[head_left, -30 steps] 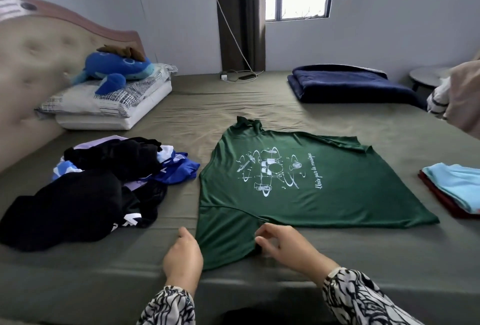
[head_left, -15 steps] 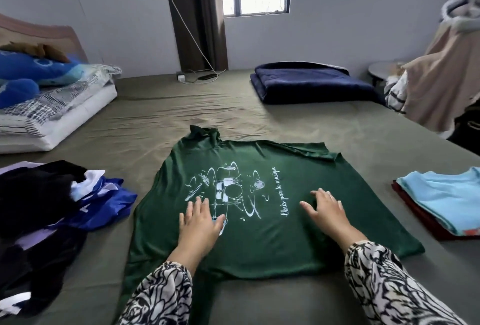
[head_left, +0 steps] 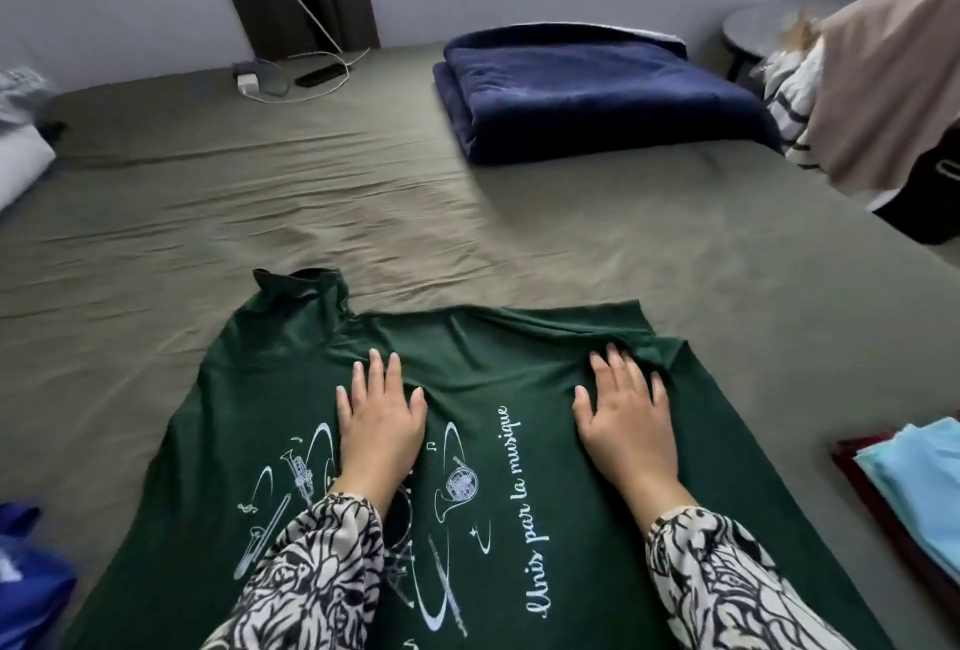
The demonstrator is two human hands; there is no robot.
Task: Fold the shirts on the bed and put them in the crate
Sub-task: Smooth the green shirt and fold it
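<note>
Under both flat, spread fingers [head_left: 371, 374] the green shirt [head_left: 483, 441] felt limp, light, slippery; best pinched at the far side edge.

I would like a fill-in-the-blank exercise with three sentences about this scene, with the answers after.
1. Both hands, the left hand and the right hand, lie flat on the ____ shirt.
2. The folded blanket at the far side of the bed is dark ____.
3. The folded shirt at the right edge is light ____.

Answers: green; blue; blue
</note>
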